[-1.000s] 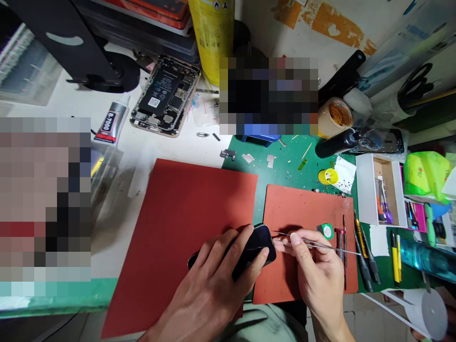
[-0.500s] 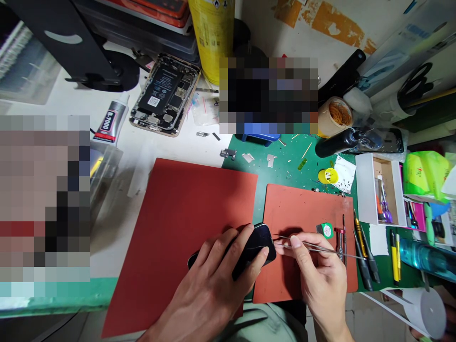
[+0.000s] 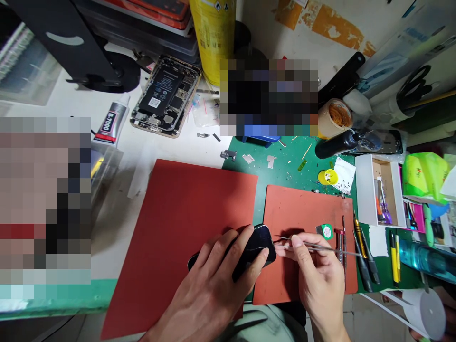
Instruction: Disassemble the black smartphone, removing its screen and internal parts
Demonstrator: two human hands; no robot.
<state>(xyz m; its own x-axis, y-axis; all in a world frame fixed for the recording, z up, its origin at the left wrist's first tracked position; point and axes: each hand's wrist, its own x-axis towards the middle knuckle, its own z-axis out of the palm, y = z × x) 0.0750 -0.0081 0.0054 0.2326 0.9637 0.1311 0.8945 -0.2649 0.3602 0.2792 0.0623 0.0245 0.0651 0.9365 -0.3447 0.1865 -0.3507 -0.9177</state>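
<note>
A black smartphone (image 3: 264,237) lies tilted across the gap between two red mats, its screen side facing up. My left hand (image 3: 213,275) is wrapped over it from above, gripping its edges and covering much of its middle. In my right hand (image 3: 318,273), a pair of thin metal tweezers (image 3: 320,248) is pinched between thumb and fingers. The tweezer tips point left, at the phone's right end; whether they touch it I cannot tell. A green-labelled round piece (image 3: 327,231) and a small red-collared screwdriver (image 3: 340,237) lie just beyond my right hand.
An opened phone body (image 3: 166,97) and a glue tube (image 3: 113,121) lie at the back left. Small metal parts (image 3: 248,158) are scattered on the green surface. Along the right stand a white drawer box (image 3: 363,190), pens (image 3: 395,256) and a blue bottle (image 3: 415,259).
The tail of the tweezers and my right hand have shifted very slightly left. My left hand and the phone stay in place.
</note>
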